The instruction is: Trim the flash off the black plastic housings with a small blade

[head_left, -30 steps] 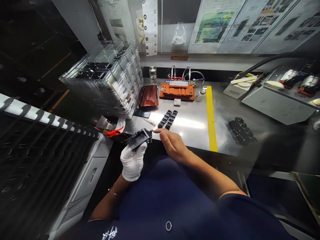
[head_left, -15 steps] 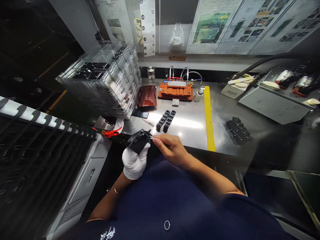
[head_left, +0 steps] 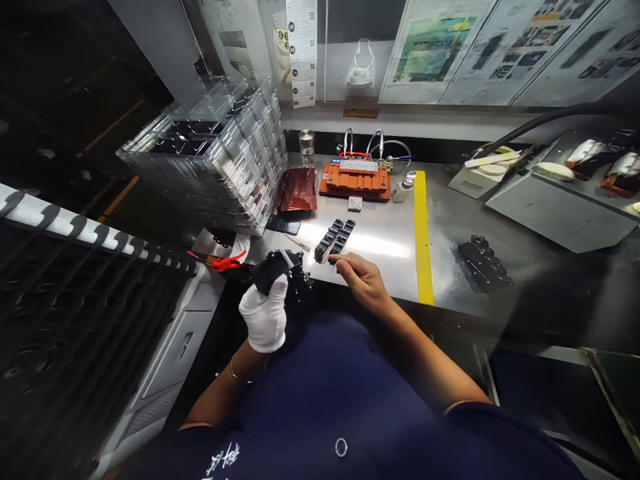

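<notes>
My left hand (head_left: 263, 319), in a white glove, is closed round a black plastic part (head_left: 268, 271). The part is tilted in front of the bench edge, with small studs along its right side. My bare right hand (head_left: 366, 283) is pinched, thumb against index finger, apart from that part. What its fingertips hold, if anything, is too small to make out. Just beyond the fingertips, two black ribbed strips (head_left: 329, 241) lie side by side on the metal bench. A slim metal tool (head_left: 298, 242) rests left of the strips.
A tall stack of clear trays (head_left: 240, 167) stands at the left. Behind the strips sit an orange fixture (head_left: 355, 180), a small grey block (head_left: 355, 204) and a white bottle (head_left: 401, 192). Red-handled pliers (head_left: 230, 261) lie front left; another black part (head_left: 483, 263) lies right of the yellow tape (head_left: 423, 247).
My right hand has moved right, away from the black plastic part, to the near end of the strips. My left hand has turned the part and shifted slightly left.
</notes>
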Available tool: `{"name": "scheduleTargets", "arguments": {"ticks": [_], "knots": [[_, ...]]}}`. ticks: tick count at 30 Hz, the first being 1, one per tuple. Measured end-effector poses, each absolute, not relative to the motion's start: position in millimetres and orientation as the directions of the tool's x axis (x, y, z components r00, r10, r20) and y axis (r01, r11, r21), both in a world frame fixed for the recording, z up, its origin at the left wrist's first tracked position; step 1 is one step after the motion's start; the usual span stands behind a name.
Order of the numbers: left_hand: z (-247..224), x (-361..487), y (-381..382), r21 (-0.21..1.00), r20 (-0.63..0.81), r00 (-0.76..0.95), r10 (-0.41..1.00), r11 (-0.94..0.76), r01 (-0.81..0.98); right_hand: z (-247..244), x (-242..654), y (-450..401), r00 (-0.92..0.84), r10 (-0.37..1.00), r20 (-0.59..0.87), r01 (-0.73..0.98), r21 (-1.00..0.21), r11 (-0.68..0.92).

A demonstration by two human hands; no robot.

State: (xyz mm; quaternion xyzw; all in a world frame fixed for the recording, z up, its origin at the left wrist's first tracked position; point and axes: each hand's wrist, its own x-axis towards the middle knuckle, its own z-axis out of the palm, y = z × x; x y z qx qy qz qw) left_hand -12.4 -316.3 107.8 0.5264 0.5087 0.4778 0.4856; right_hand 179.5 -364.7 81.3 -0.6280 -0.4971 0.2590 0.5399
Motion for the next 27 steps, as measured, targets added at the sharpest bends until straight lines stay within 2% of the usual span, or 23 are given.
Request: {"name": "scheduleTargets", "arguments": {"ticks": [3,5,6,8,10,12,15,18,20,27], "knots": [[116,2,-300,0.996,-0.081,0.032,0.996,0.082,-0.030,82,175,-371,0.088,0.979,0.184,0.285,-0.946,0.152],[111,8,-293,0.981,-0.172,0.112,0.979,0.180,-0.073,75,172,-371,-0.056,0.994,0.094,0.231,-0.967,0.104],[107,10,-291,0.966,-0.221,0.182,0.958,0.241,-0.097,68,173,-370,-0.066,0.998,0.025,0.220,-0.975,0.039],[97,10,-291,0.917,-0.326,0.322,0.889,0.381,-0.123,48,183,-366,0.100,0.982,-0.159,0.242,-0.954,-0.179],[89,6,-294,0.874,-0.412,0.379,0.829,0.477,-0.093,24,205,-364,0.416,0.844,-0.339,0.244,-0.852,-0.463],[82,0,-298,0.868,-0.452,0.335,0.827,0.494,-0.048,1,232,-363,0.579,0.723,-0.376,0.224,-0.780,-0.585],[78,-11,-304,0.880,-0.459,0.283,0.842,0.475,0.012,-27,268,-361,0.725,0.556,-0.406,0.183,-0.665,-0.724],[77,-16,-310,0.866,-0.491,0.257,0.832,0.498,0.042,-45,283,-350,0.795,0.448,-0.410,0.150,-0.582,-0.799],[78,-14,-314,0.860,-0.503,0.271,0.821,0.508,0.056,-53,281,-335,0.807,0.436,-0.398,0.155,-0.571,-0.807],[81,3,-319,0.869,-0.492,0.287,0.822,0.486,0.099,-56,269,-281,0.734,0.593,-0.331,0.272,-0.656,-0.704]]}}
